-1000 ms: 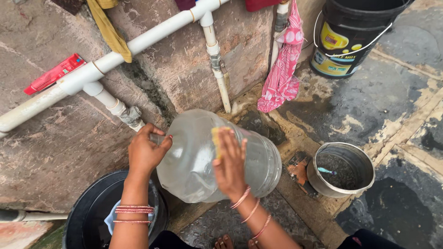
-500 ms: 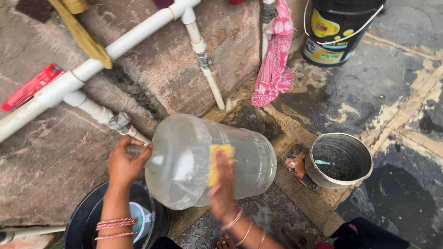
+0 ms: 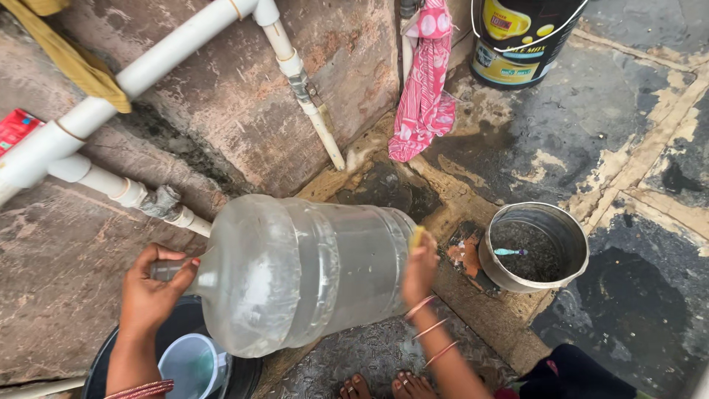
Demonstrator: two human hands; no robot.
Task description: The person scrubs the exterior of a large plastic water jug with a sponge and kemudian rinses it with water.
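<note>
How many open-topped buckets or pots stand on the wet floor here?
2: a black bucket at the top by the pink cloth, and a metal pot right of the clear jug. The black tub under the jug is not counted.
</note>
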